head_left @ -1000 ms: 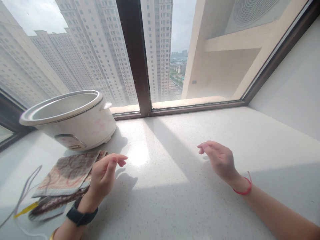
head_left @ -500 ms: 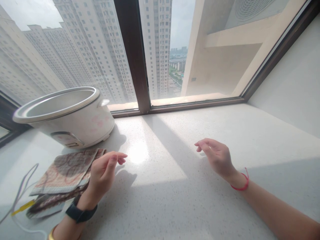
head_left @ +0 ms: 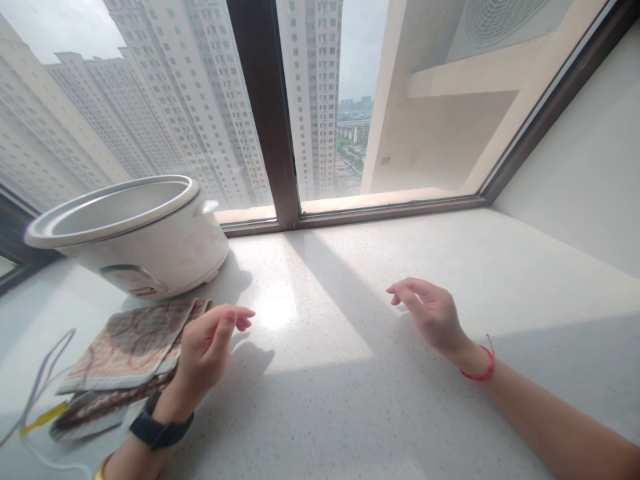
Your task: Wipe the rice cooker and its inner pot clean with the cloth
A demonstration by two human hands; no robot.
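My left hand (head_left: 205,350) hovers over the white stone sill (head_left: 350,400) with its fingers loosely stretched and nothing in them. It wears a black watch and sits just right of a folded patterned cloth (head_left: 127,347). My right hand (head_left: 430,313) hangs over the sill's middle, fingers relaxed and apart, holding nothing; a red string circles its wrist. A white rice cooker pot (head_left: 135,233) without a lid stands behind the cloth at the left.
A white cable with a yellow tag (head_left: 43,417) lies at the far left by the cloth. A dark window frame post (head_left: 265,113) rises behind the sill. A white wall (head_left: 585,173) closes the right side.
Both hands have stayed almost still; the view has shifted slightly, and my right hand has drifted a little to the left.
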